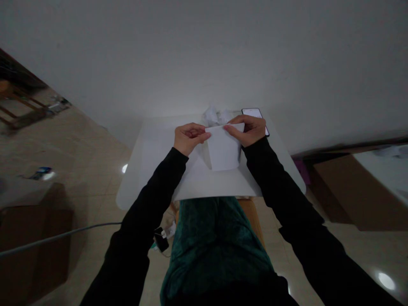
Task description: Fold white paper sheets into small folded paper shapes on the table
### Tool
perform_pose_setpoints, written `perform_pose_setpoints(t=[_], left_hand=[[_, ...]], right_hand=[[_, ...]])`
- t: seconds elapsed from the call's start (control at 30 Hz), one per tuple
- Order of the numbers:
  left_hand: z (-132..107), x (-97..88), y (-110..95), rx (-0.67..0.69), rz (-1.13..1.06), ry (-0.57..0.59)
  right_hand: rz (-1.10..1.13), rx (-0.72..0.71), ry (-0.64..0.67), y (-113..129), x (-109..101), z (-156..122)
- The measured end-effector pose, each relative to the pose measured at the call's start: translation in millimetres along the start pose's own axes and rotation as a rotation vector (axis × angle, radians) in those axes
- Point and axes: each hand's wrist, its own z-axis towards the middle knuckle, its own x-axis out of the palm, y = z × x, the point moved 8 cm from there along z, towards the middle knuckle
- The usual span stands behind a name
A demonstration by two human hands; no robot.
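Observation:
A sheet of white paper (223, 151) hangs between my two hands above the white table, its near edge low toward the table's front. My left hand (190, 137) pinches the paper's upper left corner between thumb and fingers. At the upper right, my right hand (248, 128) grips the top edge, thumb on the near face and fingers behind. Crumpled clear plastic (212, 117) lies just beyond the paper. A phone (253, 112) with a lit screen rests partly behind my right hand.
The small white table (153, 157) stands against a grey wall. Cardboard boxes sit on the floor at the left (35, 242) and right (360, 191). A grey cable (79, 229) runs in from the left. Another phone (161, 239) is below the table's front edge.

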Motion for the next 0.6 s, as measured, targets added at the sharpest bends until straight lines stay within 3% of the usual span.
perform_pose_setpoints(t=[0.3, 0.6], left_hand=[[-1, 2.3, -2, -0.014, -0.011, 0.049], [-4, -1.2, -1, -0.054, 0.037, -0.037]], right_hand=[[0.069, -0.017, 0.046, 2, 4, 1], [-0.008, 0.081, 0.015, -11, 4, 1]])
